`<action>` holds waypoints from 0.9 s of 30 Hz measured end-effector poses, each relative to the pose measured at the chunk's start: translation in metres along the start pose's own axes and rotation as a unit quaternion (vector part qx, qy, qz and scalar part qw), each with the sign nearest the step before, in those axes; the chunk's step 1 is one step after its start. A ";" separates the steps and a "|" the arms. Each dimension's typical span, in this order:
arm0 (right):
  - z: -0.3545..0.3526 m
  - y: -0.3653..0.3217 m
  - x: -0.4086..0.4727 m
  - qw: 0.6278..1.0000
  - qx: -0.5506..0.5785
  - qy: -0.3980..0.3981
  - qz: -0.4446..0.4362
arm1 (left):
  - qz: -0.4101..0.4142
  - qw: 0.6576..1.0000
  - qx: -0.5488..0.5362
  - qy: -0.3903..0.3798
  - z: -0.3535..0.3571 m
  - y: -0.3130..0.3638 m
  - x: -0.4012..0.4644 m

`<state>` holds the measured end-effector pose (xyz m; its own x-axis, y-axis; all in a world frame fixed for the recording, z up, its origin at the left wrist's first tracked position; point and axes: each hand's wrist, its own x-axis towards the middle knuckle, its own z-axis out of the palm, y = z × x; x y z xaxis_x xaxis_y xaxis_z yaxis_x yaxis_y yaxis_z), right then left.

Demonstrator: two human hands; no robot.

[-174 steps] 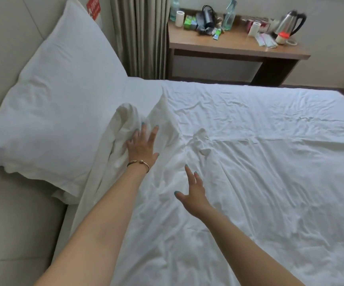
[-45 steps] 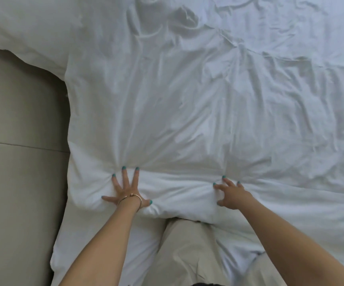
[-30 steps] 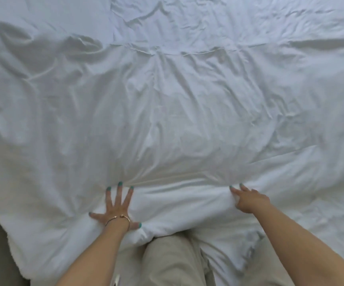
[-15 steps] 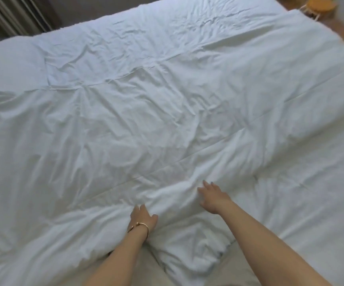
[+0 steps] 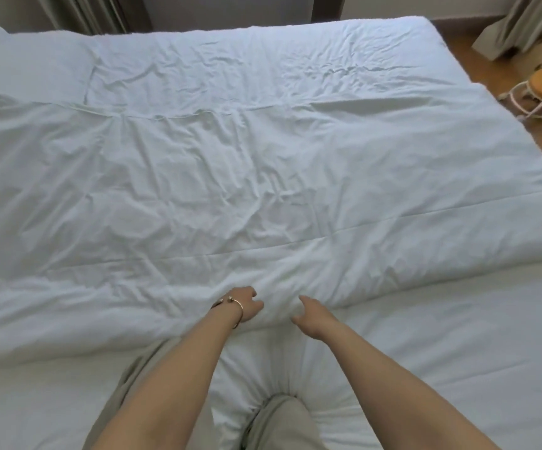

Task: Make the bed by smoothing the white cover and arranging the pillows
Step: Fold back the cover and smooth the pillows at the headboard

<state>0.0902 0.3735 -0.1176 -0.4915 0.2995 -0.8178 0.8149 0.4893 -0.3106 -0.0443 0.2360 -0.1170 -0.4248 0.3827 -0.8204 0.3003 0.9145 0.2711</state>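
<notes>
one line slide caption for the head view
Kneeling on the bed, left hand and right hand at the near edge of the white cover.
</notes>
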 end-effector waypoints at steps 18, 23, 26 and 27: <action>-0.026 -0.031 -0.008 0.964 0.197 0.041 0.175 | 0.144 0.977 0.158 0.011 -0.062 0.003 0.029; -0.036 -0.054 0.005 0.963 0.197 0.050 0.176 | 0.158 0.963 0.213 -0.044 -0.088 -0.002 0.053; -0.047 -0.060 0.006 0.960 0.205 0.057 0.183 | 0.159 0.947 0.267 -0.077 -0.101 0.004 0.069; -0.050 -0.060 0.004 0.958 0.209 0.062 0.186 | 0.160 0.941 0.285 -0.089 -0.104 0.008 0.074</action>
<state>0.0236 0.3864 -0.0780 -0.1548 0.4968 -0.8539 0.9800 -0.0324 -0.1965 -0.1624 0.2852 -0.1230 -0.1000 0.5523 -0.8276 0.8199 0.5170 0.2459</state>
